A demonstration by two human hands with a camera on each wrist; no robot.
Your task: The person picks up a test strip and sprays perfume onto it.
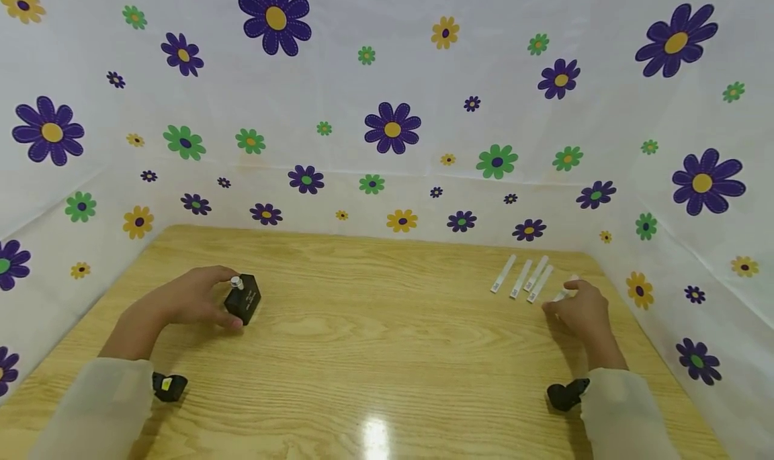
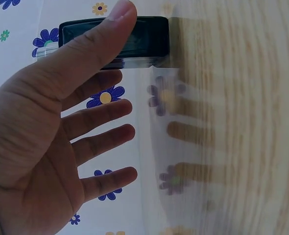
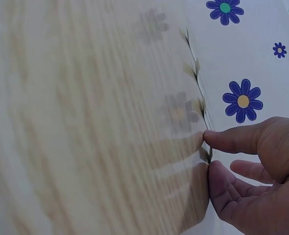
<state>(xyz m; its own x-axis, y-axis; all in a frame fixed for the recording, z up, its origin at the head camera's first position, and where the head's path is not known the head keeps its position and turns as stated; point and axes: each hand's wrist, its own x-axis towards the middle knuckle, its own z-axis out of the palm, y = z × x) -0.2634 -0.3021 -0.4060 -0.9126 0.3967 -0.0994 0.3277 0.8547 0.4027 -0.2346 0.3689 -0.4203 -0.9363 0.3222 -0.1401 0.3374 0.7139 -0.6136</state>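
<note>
On the left of the table in the head view, my left hand (image 1: 189, 295) holds a black perfume bottle (image 1: 244, 300) with a silver spray top. The bottle stands upright on the wood. In the left wrist view the thumb lies across the dark bottle (image 2: 152, 39) with the index finger on its other side, while the other fingers are spread. At the right, my right hand (image 1: 582, 312) pinches a white paper strip (image 1: 564, 293) by its edges between thumb and fingertips, low at the tabletop. Its fingers partly cover that strip.
Several more white strips (image 1: 502, 274) with small printed marks lie side by side, left of the right hand. The wooden table (image 1: 375, 326) meets a white flowered cloth (image 1: 423, 77) at the back and both sides. Black wrist cameras (image 1: 568, 394) sit at both cuffs.
</note>
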